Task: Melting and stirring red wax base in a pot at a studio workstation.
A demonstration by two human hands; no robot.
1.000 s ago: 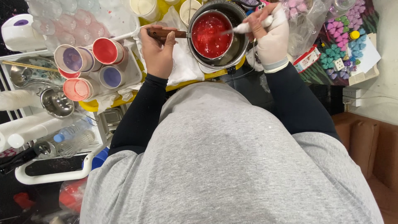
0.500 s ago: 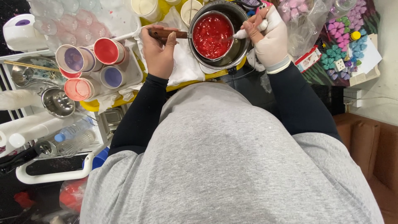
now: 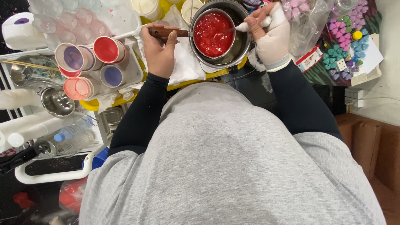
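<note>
Small pan: a round metal pan (image 3: 213, 33) full of red, lumpy liquid, sitting inside a larger steel pot (image 3: 241, 41) near the top of the head view.
Pan handle: a brown wooden handle (image 3: 168, 32) sticks out from the pan's left rim; its long axis runs nearly level across the picture, pointing left toward the left hand.
Left hand: the left hand (image 3: 158, 50) is bare and closed around the far end of the handle, thumb laid along it; the pan bowl lies to the right of this hand, just beyond the knuckles.
Stirrer: a thin stick (image 3: 241, 27) with a white wrapped grip slants from the right hand leftward into the red liquid, its tip at the pan's right side.
Right hand: the right hand (image 3: 271, 33), in a whitish glove, pinches the stirrer's grip between fingers and thumb, just right of the pot rim.
White cloth: a white cloth (image 3: 183, 62) lies under the handle and the left hand.
Cups: paper cups (image 3: 89, 62) lined with red, purple and pink lie on their sides in a white tray, well to the left of the pan.
Small pieces: coloured small shapes (image 3: 348, 37), green, pink and purple, lie to the right on the table.
Clothing: black sleeves and a grey shirt (image 3: 229, 166) fill the lower picture.
</note>
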